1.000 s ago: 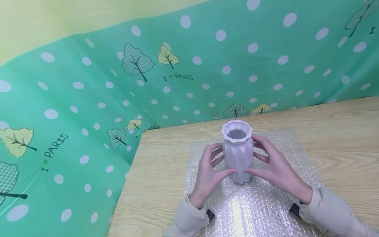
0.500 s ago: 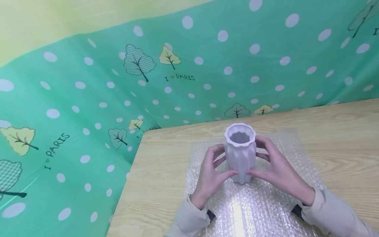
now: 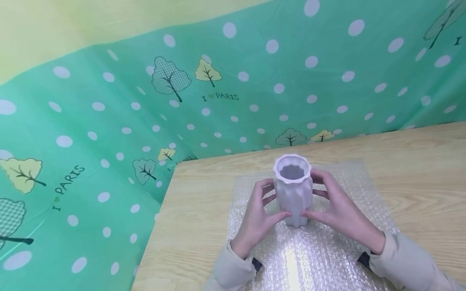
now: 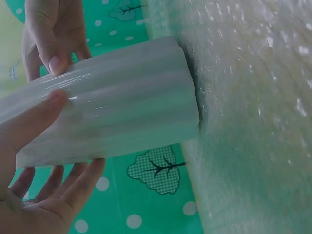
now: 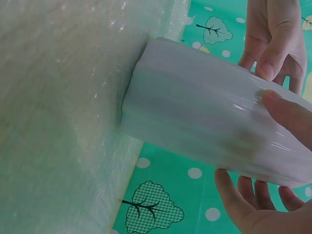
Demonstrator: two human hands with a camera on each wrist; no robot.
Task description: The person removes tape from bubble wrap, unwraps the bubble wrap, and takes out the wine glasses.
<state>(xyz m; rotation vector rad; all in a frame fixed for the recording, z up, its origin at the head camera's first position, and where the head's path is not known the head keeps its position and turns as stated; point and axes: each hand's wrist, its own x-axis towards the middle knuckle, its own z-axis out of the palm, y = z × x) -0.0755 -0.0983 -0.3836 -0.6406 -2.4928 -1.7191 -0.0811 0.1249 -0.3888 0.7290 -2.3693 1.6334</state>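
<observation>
A white ribbed vase (image 3: 293, 198) with a scalloped rim stands nearly upright, its base on a sheet of bubble wrap (image 3: 291, 258). My left hand (image 3: 255, 214) grips its left side, thumb across the front and fingers behind. From the other side my right hand (image 3: 342, 210) holds it in the same way, the two thumbs nearly meeting low on the body. In the left wrist view the base of the vase (image 4: 136, 97) meets the wrap. The right wrist view shows the glossy side of the vase (image 5: 190, 107) under my right thumb.
The bubble wrap lies flat on a wooden table (image 3: 185, 226), whose left edge slants down the view. Behind and to the left hangs a green curtain (image 3: 120, 178) with white dots and printed trees.
The vase's rim has come slightly lower and toward me in the head view, while its base stays about where it was. Both hands keep their hold.
</observation>
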